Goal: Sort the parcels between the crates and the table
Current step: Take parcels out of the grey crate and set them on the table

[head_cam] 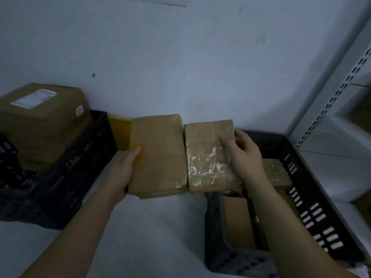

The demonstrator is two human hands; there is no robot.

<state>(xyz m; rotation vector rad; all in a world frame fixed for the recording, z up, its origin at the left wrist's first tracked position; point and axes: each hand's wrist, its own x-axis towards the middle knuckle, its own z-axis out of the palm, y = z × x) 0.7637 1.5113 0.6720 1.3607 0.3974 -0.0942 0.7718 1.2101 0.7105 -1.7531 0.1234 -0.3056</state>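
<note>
Dim light, plain pale wall (180, 57) behind; white slotted metal shelving upright (331, 101) at right

On the desk (156, 227): 2 crates, well apart. In the left crate (60, 177), stacked boxes (42, 117). In the right crate (313, 197), more parcels (239, 223). Between the crates, 2 parcels held side by side: left parcel (158, 155) in the left hand (122, 171), right parcel (208, 155) under the right hand (244, 155). Behind the left parcel, against the wall (180, 57), an envelope (118, 131). At far right, shelving (339, 101).

A stockroom: parcel-filled crates (60, 177), slotted metal shelving (331, 101), bare wall (200, 57).
</note>
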